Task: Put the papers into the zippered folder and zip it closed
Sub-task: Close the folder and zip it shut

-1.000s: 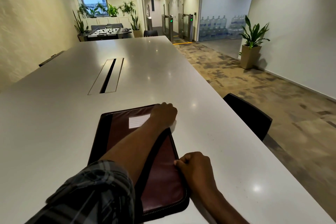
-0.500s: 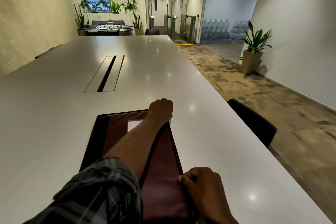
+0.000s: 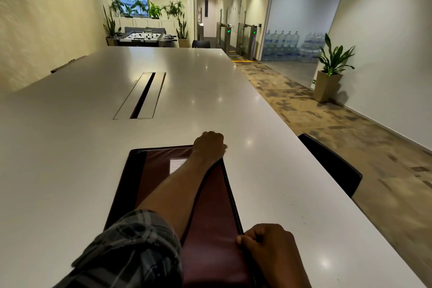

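Maroon folder (image 3: 210, 229) lay long way near-to-far on bench (image 3: 70, 147); left hand (image 3: 208, 147) pinched far corner, right hand (image 3: 268, 248) pinched near right edge.

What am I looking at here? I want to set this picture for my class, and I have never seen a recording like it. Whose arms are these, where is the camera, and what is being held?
There is no machine here. A person wears a wide-angle camera on the head, which looks forward and down at their own two bare hands. On the long white table lies a flat maroon zippered folder with dark edging, closed, with a pale label on its cover. The left hand, its arm in a rolled plaid sleeve, is closed at the folder's far right corner. The right hand grips the near right edge. No loose papers are visible. A black chair stands beside the table.
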Demonstrator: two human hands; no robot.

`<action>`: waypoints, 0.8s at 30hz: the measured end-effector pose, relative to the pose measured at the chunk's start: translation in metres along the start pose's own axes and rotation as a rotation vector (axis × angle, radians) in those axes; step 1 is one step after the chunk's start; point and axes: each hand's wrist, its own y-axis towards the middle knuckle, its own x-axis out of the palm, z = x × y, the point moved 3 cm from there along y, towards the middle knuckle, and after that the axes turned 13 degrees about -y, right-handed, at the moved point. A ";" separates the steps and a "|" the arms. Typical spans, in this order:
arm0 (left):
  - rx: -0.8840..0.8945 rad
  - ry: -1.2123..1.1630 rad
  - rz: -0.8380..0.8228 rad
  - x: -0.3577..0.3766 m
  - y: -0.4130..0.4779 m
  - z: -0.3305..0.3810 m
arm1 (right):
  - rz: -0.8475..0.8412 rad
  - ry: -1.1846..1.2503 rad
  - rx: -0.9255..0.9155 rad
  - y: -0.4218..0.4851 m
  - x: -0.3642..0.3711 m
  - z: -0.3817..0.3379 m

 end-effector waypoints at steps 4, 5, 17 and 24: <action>-0.044 -0.005 0.053 -0.011 -0.029 -0.020 | 0.012 0.153 0.016 0.019 -0.009 -0.006; -0.057 0.006 0.090 -0.015 -0.039 -0.029 | 0.029 0.199 0.019 0.031 -0.011 -0.010; -0.197 0.127 0.047 -0.050 -0.082 -0.114 | -0.240 0.277 -0.024 0.216 -0.029 -0.107; -0.345 0.029 0.120 -0.052 -0.088 -0.145 | -0.568 0.086 -0.008 0.240 -0.025 -0.102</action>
